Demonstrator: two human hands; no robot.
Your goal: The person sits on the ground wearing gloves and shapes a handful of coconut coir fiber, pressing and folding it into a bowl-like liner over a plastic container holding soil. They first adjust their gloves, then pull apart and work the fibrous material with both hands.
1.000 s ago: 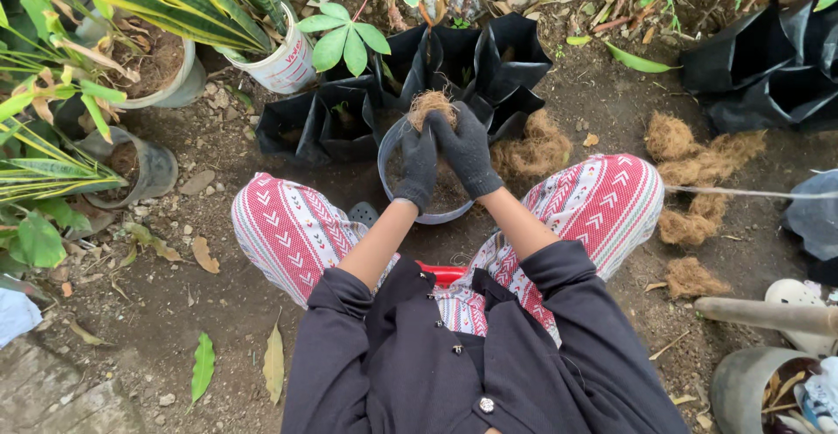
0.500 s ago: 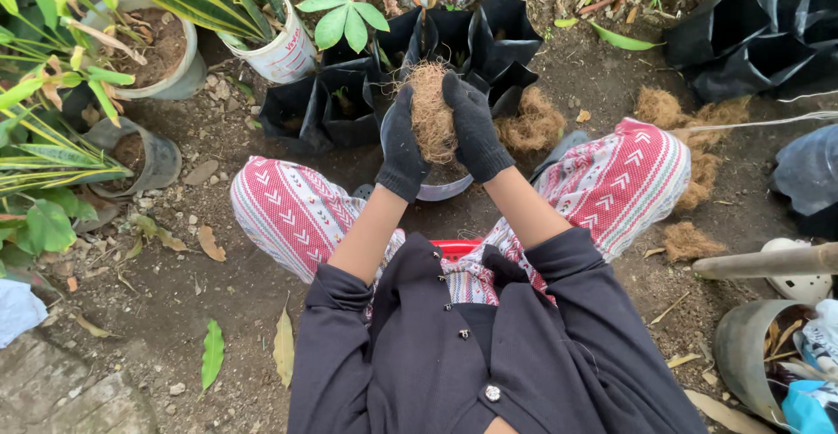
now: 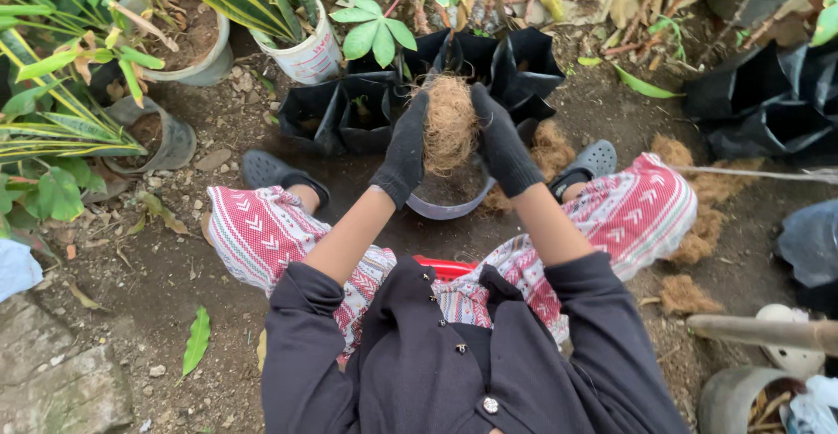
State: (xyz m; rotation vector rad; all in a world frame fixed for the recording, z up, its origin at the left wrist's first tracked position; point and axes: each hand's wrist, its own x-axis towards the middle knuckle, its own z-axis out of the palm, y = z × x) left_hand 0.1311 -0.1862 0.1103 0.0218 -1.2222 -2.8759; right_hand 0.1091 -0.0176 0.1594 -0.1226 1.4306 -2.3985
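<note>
On your far left stands a grey pot [image 3: 166, 141] with a striped plant, and behind it a pot [image 3: 205, 50] full of soil. Next comes a white pot [image 3: 307, 54] with long green and yellow leaves. Black grow bags [image 3: 349, 115] sit in a row on the dirt in front of you.

Your left hand [image 3: 406, 150] wears a dark glove. It presses flat against the left side of the fibre clump [image 3: 449, 124], fingers pointing up. The clump is brown and hairy. It stands tall, its long way running up and down, with the top pointing away from you toward the bags. It is held in the air, right above a grey bowl [image 3: 449, 205] between your knees.

Your right hand [image 3: 506, 141], gloved too, presses on the clump's right side. So both hands squeeze it between them.

More brown fibre [image 3: 690, 242] lies on the ground by your right knee. Farther right are more black bags [image 3: 768, 111] and a wooden handle [image 3: 768, 331].
</note>
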